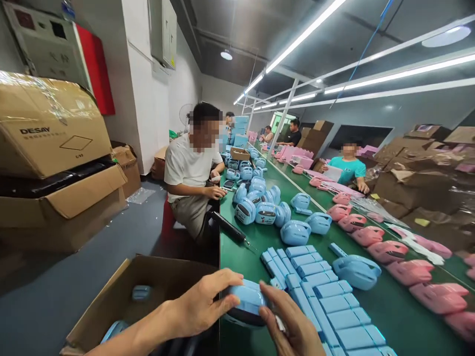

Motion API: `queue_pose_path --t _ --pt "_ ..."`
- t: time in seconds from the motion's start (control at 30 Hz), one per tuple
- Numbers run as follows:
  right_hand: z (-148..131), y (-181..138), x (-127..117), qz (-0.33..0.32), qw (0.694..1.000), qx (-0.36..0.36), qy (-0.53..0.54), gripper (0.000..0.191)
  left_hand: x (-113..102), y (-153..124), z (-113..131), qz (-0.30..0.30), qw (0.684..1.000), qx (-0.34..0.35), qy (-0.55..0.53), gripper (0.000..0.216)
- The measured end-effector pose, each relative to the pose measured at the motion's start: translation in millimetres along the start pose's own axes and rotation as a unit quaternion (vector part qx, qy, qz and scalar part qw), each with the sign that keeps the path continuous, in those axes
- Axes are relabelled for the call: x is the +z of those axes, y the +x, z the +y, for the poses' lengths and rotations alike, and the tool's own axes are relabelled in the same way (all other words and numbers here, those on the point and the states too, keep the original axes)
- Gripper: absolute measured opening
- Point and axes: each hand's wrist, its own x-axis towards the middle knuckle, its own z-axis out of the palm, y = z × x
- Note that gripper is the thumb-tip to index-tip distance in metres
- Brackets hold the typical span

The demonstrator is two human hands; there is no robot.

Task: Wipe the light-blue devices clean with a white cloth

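Note:
My left hand [202,304] and my right hand [291,324] both grip one light blue plastic shell [248,300] at the near edge of the green table [389,306]. The left fingers lie over its top and the right thumb presses its right side. Rows of flat light blue plastic pieces [319,291] lie just right of my hands. A larger blue shell [356,271] rests beyond them.
An open cardboard box [122,296] with blue parts stands on the floor at my left. Several blue shells [260,205] and pink shells [389,249] cover the table. A seated person in white [189,178] works at the left edge, others farther back. Stacked boxes [48,148] stand at left.

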Motion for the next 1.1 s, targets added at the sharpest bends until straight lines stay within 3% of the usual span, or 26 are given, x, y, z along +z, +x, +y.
queue_pose_path --t 0.1,0.23,0.4,0.57,0.67,0.77,0.97,1.1 --pt "20.1 -11.6 3.3 -0.080 0.996 -0.046 -0.003 0.030 23.0 -9.8 -5.3 -0.035 0.999 -0.015 -0.032 0.025" --pt "23.9 -29.1 10.9 -0.053 0.997 -0.057 -0.029 0.034 34.1 -13.7 -15.7 -0.005 0.998 -0.046 -0.045 0.027" --pt "20.6 -23.0 16.6 -0.022 0.989 -0.143 -0.040 0.044 34.6 -11.2 -22.1 -0.022 0.997 -0.046 -0.055 0.028" --pt "23.0 -27.3 12.9 -0.051 0.992 -0.101 -0.052 0.030 34.3 -16.5 -22.0 -0.016 0.995 -0.048 -0.087 0.031" --pt "27.9 -36.3 7.4 -0.064 0.985 -0.114 -0.110 0.045 32.2 -21.6 -21.4 -0.024 0.997 -0.009 -0.072 0.061" --pt "28.5 -40.1 3.3 -0.050 0.980 -0.097 -0.167 0.055 32.2 -25.6 -21.3 -0.001 0.999 -0.027 -0.037 0.083" --pt "21.7 -38.0 2.0 -0.012 0.985 -0.052 -0.165 0.040 38.9 -29.8 -26.2 0.034 0.996 0.008 -0.087 0.063" --pt "22.1 -30.6 8.5 -0.025 0.956 -0.182 -0.228 0.041 37.7 -29.8 -31.1 0.059 0.991 0.034 -0.115 0.046"
